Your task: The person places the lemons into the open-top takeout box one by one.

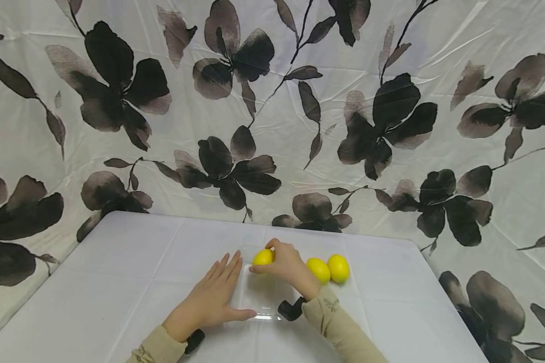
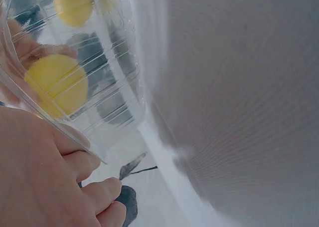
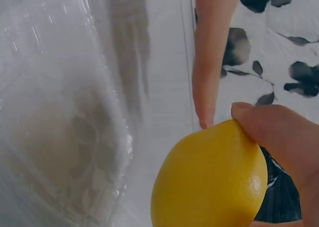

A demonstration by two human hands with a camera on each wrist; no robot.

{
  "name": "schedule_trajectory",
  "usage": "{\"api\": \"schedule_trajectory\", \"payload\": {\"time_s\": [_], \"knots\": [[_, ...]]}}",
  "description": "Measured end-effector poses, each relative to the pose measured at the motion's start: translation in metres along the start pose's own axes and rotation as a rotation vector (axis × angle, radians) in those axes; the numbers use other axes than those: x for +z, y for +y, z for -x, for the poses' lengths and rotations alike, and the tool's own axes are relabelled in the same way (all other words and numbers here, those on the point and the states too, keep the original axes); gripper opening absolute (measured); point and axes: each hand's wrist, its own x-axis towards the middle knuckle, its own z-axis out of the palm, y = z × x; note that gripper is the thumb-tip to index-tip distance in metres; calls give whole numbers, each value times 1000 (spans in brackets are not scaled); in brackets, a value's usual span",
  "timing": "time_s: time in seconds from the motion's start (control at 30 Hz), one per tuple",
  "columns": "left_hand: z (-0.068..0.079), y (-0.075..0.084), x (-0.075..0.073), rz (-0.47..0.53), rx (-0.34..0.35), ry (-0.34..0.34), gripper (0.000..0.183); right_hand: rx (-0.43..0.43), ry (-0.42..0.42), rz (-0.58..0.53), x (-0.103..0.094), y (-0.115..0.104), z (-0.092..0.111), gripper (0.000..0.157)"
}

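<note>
A clear plastic container [image 1: 267, 317] sits on the white table in front of me. My left hand [image 1: 211, 295] lies along its left side, fingers extended and thumb at the near edge. Over the container's far part, my right hand [image 1: 292, 267] grips a yellow lemon [image 1: 263, 257] between thumb and fingers. That lemon [image 3: 209, 177] appears large in the right wrist view, the thumb near its tip. Through the clear wall [image 2: 112, 62] in the left wrist view, the gripped lemon [image 2: 57, 85] shows yellow, with another behind it.
Two more lemons, a nearer one [image 1: 318, 271] and a farther one [image 1: 338, 268], lie side by side right of the container, close to my right wrist. A white cloth covers the table [image 1: 118, 282]. Behind its far edge hangs a flower-printed sheet [image 1: 300, 141].
</note>
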Motion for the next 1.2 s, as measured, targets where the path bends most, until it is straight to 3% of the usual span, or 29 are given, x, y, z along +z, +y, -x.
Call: {"api": "schedule_trajectory", "payload": {"time_s": [0.6, 0.77, 1.0, 1.2], "knots": [[1, 0, -1, 9, 11, 10, 124, 60, -22, 228, 30, -21, -11, 65], [1, 0, -1, 13, 13, 20, 124, 30, -25, 282, 35, -26, -14, 60], [1, 0, -2, 22, 11, 20, 124, 22, -45, 286, 36, -28, -15, 75], [0, 1, -2, 20, 7, 11, 122, 23, -66, 246, 32, -23, -14, 65]]}}
